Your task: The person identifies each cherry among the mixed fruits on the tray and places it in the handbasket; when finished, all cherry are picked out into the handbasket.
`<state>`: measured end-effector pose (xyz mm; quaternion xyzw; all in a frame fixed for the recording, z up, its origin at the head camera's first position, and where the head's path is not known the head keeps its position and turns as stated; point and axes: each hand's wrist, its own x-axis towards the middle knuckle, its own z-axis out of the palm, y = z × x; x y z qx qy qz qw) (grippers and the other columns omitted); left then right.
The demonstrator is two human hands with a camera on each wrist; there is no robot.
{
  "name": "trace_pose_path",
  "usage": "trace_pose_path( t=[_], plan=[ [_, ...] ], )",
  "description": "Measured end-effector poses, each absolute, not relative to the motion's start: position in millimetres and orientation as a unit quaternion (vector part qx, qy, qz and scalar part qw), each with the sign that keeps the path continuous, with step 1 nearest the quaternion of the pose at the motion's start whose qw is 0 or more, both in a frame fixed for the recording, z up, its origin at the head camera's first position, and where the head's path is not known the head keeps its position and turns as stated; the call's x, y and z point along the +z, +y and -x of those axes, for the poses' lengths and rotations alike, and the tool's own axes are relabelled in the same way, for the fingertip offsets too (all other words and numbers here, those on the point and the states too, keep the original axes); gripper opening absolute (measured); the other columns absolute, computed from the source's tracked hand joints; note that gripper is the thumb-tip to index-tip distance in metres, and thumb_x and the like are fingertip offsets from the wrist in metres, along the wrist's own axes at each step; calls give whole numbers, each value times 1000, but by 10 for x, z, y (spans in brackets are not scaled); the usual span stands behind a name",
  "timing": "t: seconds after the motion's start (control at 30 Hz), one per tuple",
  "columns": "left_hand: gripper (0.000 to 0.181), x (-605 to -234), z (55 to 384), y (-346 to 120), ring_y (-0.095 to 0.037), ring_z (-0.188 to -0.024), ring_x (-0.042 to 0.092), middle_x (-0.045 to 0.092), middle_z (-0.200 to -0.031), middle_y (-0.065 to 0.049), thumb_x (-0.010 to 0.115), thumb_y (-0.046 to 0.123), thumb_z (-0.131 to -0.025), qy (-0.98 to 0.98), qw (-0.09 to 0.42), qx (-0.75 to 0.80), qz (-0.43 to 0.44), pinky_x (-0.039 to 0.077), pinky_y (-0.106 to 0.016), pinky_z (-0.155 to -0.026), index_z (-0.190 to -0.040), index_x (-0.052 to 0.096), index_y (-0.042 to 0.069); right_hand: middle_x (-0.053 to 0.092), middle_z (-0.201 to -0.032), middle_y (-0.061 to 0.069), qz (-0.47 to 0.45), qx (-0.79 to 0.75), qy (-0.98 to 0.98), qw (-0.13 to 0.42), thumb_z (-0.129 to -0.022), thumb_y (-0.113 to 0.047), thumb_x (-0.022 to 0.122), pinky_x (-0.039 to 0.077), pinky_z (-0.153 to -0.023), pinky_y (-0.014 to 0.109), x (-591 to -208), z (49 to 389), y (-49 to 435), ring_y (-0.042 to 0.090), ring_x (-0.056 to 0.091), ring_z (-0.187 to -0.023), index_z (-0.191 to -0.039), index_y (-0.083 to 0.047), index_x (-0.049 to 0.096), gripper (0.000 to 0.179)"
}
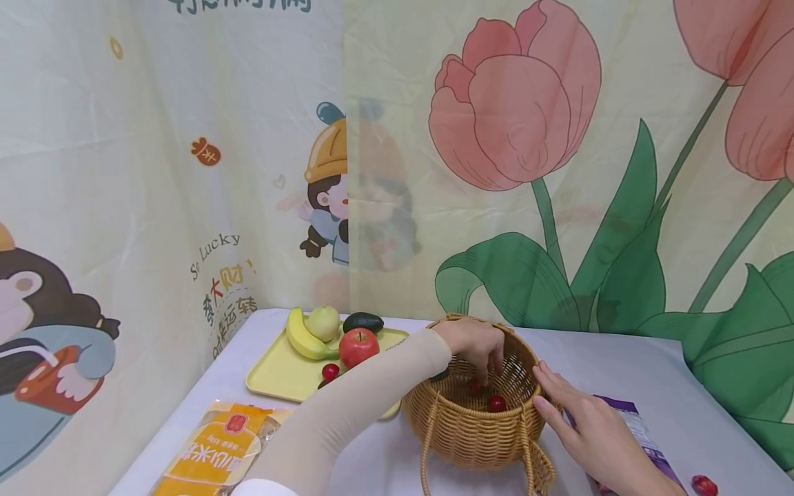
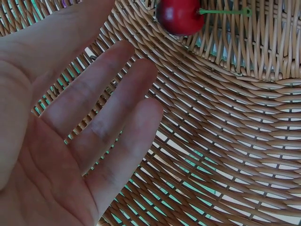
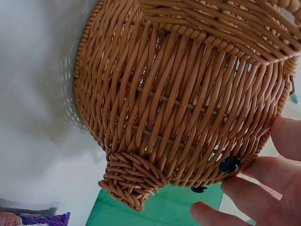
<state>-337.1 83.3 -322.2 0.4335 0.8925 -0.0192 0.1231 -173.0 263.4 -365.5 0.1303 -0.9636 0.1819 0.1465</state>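
Note:
A round brown wicker basket [image 1: 471,441] stands on the table. My left hand [image 1: 474,343] reaches down inside it, several fingers loosely extended in the left wrist view, its thumb tip running out of frame. Near its fingertips lies a red cherry [image 1: 497,403]; the left wrist view shows a cherry [image 2: 181,16] with a green stem. Another small red thing [image 1: 475,386] sits right under the fingers, partly hidden. My right hand [image 1: 589,426] touches the basket's right side with straight fingers; in the right wrist view its fingertips [image 3: 249,193] lie beside a black button eye [image 3: 229,164].
Left of the basket, a yellow tray [image 1: 273,375] bears a banana [image 1: 304,337], a red apple [image 1: 358,348], a pale round fruit [image 1: 324,322], a dark avocado [image 1: 363,322] and a cherry [image 1: 330,372]. An orange food bag [image 1: 211,451] lies in front; a purple packet [image 1: 645,441] is at right.

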Motion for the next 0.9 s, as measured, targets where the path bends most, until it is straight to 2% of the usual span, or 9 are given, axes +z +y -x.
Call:
trace_pose_path(
  t=[0.33, 0.57, 0.73, 0.9],
  plan=[
    [30, -3197, 3390, 850, 2, -96, 65, 76, -100, 19, 90, 33, -79, 889, 123, -23, -440, 54, -18, -85, -108, 81, 35, 52, -152, 19, -137, 182, -960, 160, -106, -42, 54, 51, -98, 64, -3640, 1747, 2640, 44, 59, -130, -151, -7, 50, 57],
    [33, -3164, 3374, 882, 1, -100, 67, 77, -108, 16, 89, 32, -80, 881, 139, -22, -452, 55, -17, -82, -111, 81, 32, 53, -152, 15, -143, 183, -958, 166, -105, -40, 56, 51, -98, 62, -3661, 1735, 2650, 41, 60, -130, -149, -7, 52, 55],
    [31, -2989, 3384, 828, 1, -97, 69, 78, -107, 12, 86, 27, -84, 870, 160, 8, -467, 56, -16, -79, -114, 80, 26, 52, -153, 14, -145, 184, -958, 162, -106, -40, 56, 52, -96, 61, -3663, 1730, 2640, 41, 61, -130, -149, -7, 52, 55],
    [28, -2750, 3456, 653, 1, -96, 71, 80, -107, 8, 83, 26, -87, 862, 147, 71, -479, 57, -16, -82, -115, 80, 21, 52, -152, 16, -139, 179, -962, 153, -106, -41, 54, 54, -95, 60, -3640, 1746, 2645, 42, 62, -127, -150, -6, 50, 57]
  ],
)
